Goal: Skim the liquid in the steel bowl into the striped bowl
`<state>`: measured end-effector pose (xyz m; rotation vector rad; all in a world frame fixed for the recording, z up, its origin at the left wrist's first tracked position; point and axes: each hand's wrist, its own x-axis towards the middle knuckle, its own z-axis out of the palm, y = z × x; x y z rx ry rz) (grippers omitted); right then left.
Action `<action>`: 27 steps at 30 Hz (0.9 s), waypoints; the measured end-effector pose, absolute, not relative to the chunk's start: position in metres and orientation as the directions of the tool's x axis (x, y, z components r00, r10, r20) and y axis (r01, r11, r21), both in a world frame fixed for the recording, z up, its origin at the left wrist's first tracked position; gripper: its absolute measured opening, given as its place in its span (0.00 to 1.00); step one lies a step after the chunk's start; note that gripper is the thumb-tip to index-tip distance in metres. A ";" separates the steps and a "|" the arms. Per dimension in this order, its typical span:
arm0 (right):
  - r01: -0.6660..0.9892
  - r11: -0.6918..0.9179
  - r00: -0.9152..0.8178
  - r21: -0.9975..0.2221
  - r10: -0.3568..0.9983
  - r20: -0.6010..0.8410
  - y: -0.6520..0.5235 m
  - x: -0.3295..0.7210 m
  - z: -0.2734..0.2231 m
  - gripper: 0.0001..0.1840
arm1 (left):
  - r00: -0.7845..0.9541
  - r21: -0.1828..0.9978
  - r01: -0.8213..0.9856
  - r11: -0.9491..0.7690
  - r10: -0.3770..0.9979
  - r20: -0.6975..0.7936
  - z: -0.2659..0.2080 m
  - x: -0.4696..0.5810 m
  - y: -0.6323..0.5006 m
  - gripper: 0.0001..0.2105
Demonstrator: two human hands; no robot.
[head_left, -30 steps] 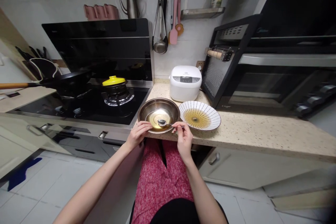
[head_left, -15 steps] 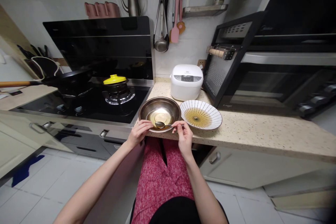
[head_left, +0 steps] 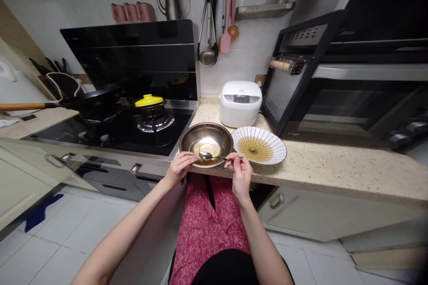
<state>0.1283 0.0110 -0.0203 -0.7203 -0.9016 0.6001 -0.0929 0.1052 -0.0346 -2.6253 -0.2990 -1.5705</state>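
A metal bowl with a shallow pale yellow liquid in it stands near the counter's front edge. My left hand grips its rim at the front left. Between thumb and fingers, my right hand pinches the handle of a metal spoon. The spoon's head is over the front part of the bowl and points left; whether it touches the liquid I cannot tell. Just right of the bowl lies a white plate with dark radiating lines and a yellow-brown centre.
A white rice cooker stands behind the plate. Left is a black gas hob with a yellow-lidded pot and a wok whose wooden handle sticks out left. A black oven stands at the right. Utensils hang on the wall.
The spoon's head has shifted slightly and now shines brighter. The whole view has moved a little to the right in the picture. Both hands keep their grips.
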 end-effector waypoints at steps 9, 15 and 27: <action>-0.110 0.638 0.517 -0.763 0.692 0.504 0.008 0.130 -0.018 0.12 | 0.462 0.052 0.204 -0.978 0.143 0.875 -0.036 -0.094 0.106 0.11; -0.083 0.662 0.546 -0.745 0.655 0.522 0.005 0.131 -0.013 0.11 | 0.465 0.058 0.198 -0.978 0.146 0.873 -0.038 -0.094 0.107 0.11; -0.010 0.692 0.650 -0.721 0.553 0.521 -0.002 0.140 -0.003 0.12 | 0.472 0.054 0.203 -0.978 0.146 0.870 -0.038 -0.095 0.108 0.11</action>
